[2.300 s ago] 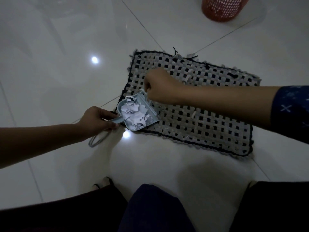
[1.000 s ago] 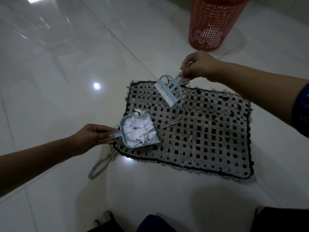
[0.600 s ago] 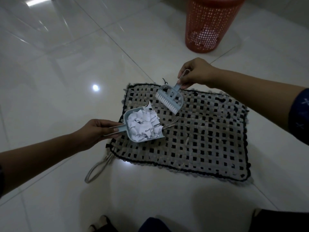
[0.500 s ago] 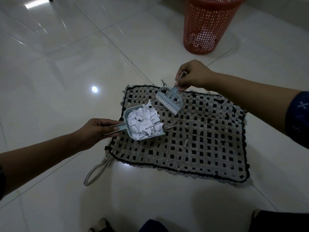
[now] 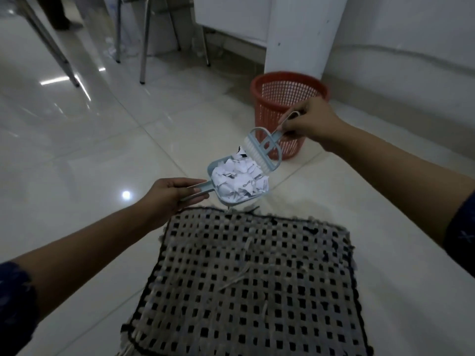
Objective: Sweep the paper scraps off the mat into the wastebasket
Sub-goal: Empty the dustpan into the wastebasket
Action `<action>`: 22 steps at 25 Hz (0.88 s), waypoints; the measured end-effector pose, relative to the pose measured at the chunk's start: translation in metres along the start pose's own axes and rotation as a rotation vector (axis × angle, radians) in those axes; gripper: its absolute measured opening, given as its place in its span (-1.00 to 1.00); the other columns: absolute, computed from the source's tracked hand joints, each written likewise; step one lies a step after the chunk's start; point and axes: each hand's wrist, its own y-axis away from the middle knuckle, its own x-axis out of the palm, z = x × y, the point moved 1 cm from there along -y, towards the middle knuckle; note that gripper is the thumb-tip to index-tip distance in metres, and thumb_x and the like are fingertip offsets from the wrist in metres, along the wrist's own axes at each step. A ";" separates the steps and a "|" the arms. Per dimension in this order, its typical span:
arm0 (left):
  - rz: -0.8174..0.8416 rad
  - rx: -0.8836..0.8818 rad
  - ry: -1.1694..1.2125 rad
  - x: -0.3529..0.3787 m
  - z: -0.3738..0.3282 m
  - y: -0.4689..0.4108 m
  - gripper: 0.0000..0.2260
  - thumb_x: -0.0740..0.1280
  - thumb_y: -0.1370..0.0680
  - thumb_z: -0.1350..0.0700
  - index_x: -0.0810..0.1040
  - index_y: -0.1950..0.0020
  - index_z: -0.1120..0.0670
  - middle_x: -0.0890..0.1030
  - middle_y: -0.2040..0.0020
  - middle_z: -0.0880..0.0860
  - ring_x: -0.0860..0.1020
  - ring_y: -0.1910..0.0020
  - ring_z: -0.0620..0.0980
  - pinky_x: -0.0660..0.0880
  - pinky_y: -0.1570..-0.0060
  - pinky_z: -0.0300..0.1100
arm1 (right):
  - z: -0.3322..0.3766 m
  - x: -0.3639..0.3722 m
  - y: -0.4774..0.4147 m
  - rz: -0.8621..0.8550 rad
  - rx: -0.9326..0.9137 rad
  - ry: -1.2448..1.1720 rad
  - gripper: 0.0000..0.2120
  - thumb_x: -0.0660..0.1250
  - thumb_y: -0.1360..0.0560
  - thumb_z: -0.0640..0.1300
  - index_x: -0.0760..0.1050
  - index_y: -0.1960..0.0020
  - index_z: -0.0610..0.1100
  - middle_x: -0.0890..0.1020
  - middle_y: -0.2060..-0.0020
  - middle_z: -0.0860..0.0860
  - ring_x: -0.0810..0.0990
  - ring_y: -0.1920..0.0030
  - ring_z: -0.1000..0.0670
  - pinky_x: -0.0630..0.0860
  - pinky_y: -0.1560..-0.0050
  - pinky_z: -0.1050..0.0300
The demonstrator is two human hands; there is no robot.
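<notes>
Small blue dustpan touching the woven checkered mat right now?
Apart. In the head view the blue dustpan full of white paper scraps is held by the left hand beyond the mat, bare floor tile showing under its lip.

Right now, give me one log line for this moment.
left hand: holds dustpan full of paper scraps | right hand: holds brush over pan | wastebasket: beyond, not reached | mat: looks swept

Full dustpan (image 5: 237,182) and brush (image 5: 262,150) lifted off mat toward wastebasket (image 5: 288,98).
</notes>
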 end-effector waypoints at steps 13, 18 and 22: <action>-0.167 0.122 0.293 0.118 -0.087 -0.172 -0.85 0.14 -0.51 0.45 0.48 0.17 0.36 0.55 0.12 0.26 0.62 0.24 0.12 0.59 0.30 -0.26 | -0.053 -0.063 -0.116 -0.744 0.094 -0.716 -0.89 0.35 -0.43 -0.39 0.60 0.07 -0.37 0.61 0.35 -0.07 0.65 0.35 0.00 0.61 0.31 0.27; -0.241 0.185 0.242 0.159 -0.095 -0.213 -0.86 0.17 -0.49 0.47 0.48 0.21 0.35 0.56 0.09 0.25 0.61 0.17 0.16 0.61 0.29 -0.22 | -0.091 -0.052 -0.131 -0.892 0.040 -0.765 -0.81 0.33 -0.49 -0.33 0.60 -0.09 -0.31 0.64 0.10 -0.10 0.66 0.19 0.07 0.65 0.04 0.18; -0.356 0.350 0.003 0.178 -0.101 -0.236 -0.85 0.35 -0.42 0.40 0.60 0.03 0.36 0.63 0.00 0.26 0.65 0.13 0.13 0.62 0.13 -0.14 | -0.111 -0.044 -0.139 -0.905 0.015 -0.696 -0.78 0.31 -0.50 -0.32 0.62 -0.11 -0.22 0.67 0.05 -0.07 0.67 0.06 0.01 0.63 -0.07 0.06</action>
